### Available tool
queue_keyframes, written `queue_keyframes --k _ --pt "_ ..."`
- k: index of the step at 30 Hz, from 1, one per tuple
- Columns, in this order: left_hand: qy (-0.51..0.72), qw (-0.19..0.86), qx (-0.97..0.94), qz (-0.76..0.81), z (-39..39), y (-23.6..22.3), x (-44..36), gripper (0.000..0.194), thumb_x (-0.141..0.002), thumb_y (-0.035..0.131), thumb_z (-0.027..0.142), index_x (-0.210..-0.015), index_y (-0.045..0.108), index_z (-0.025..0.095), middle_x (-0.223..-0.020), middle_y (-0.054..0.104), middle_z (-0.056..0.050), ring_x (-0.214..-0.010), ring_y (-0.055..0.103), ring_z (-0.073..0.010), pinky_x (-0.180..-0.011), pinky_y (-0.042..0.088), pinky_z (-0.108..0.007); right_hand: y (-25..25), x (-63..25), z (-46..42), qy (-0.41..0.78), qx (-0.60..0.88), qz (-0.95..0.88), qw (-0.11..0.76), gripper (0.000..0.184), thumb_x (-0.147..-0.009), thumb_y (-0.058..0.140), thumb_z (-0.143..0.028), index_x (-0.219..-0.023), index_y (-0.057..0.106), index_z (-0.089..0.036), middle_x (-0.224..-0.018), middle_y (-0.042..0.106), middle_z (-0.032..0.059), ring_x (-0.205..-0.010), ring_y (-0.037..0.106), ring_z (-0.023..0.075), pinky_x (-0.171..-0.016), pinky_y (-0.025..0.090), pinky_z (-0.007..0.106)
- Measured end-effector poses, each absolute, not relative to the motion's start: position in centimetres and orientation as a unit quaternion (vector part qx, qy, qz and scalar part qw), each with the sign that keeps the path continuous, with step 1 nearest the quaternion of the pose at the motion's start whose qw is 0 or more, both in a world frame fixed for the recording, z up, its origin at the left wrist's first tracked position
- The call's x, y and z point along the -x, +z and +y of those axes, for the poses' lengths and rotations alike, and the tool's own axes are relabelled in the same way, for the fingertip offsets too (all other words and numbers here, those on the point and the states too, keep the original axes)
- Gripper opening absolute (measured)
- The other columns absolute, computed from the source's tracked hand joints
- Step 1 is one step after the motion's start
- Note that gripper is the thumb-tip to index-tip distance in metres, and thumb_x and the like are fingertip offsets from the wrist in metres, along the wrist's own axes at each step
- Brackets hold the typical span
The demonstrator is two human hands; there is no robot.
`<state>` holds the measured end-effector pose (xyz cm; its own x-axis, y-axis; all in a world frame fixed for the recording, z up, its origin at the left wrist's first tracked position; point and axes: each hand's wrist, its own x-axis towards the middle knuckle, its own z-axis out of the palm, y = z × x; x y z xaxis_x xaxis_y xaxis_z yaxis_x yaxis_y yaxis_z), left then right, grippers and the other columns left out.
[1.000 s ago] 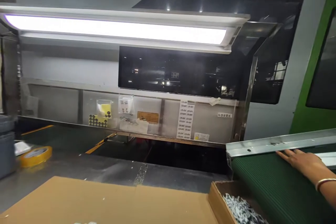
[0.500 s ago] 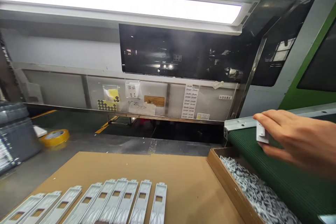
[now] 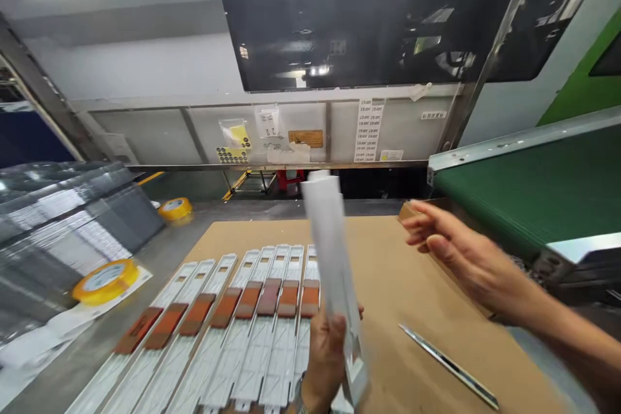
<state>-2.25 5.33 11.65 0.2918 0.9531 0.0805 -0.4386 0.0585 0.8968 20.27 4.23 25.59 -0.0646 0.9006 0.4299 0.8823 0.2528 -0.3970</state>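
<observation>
My left hand (image 3: 326, 352) is wrapped round a long white plastic strip (image 3: 330, 239), held nearly upright above the cardboard and blurred by motion. To the right, my right hand (image 3: 466, 262) hovers with its fingers loosely apart and nothing visible in them. Several similar white slotted strips (image 3: 247, 343) lie side by side on the cardboard (image 3: 383, 272), left of my left hand. Each has a reddish-brown patch (image 3: 226, 307) across it. A thin metal rail-like piece (image 3: 449, 365) rests on the cardboard below my right hand.
Behind my right hand stands a cardboard box (image 3: 410, 210), mostly hidden. A green conveyor belt (image 3: 528, 174) runs at the right. On the left are yellow tape rolls (image 3: 105, 281) and stacked grey wrapped pieces (image 3: 82, 220). A panel with labels (image 3: 369, 132) spans the back.
The view has tilted down. My right hand has moved left from over the belt and let go of the white piece it held. My left hand has come into view with a white strip.
</observation>
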Motion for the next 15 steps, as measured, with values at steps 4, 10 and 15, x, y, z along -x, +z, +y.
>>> queue_keyframes --k 4,10,15 --pt "0.559 0.791 -0.166 0.187 4.8 12.7 5.6 0.054 -0.080 0.053 0.062 -0.120 0.058 0.026 -0.083 0.064 -0.004 -0.079 0.062 -0.0208 -0.079 0.051 -0.039 9.2 -23.5 1.5 -0.041 0.688 -0.688 0.229 0.051 -0.089 0.031 -0.046 -0.102 0.062 -0.008 -0.097 0.066 0.0247 -0.089 0.064 0.0385 -0.075 0.052 0.055" --pt "0.603 0.790 0.006 0.114 4.6 12.6 9.0 0.044 -0.092 0.035 0.054 -0.122 0.054 0.027 -0.071 0.050 0.002 -0.052 0.047 -0.0092 -0.049 0.047 -0.022 -1.9 -23.4 -4.3 -0.086 0.712 -0.663 0.214 0.035 -0.088 0.033 -0.037 -0.086 0.061 -0.015 -0.093 0.067 0.0198 -0.086 0.063 0.0387 -0.070 0.052 0.055" --pt "0.605 0.795 0.044 0.034 4.0 10.1 9.4 0.039 -0.096 0.032 0.047 -0.122 0.052 0.027 -0.069 0.049 0.005 -0.048 0.045 -0.0056 -0.046 0.043 -0.016 -1.0 -19.8 -7.9 -0.067 0.695 -0.655 0.288 0.034 -0.093 0.036 -0.040 -0.110 0.054 -0.017 -0.094 0.067 0.0112 -0.081 0.067 0.0263 -0.074 0.056 0.040"
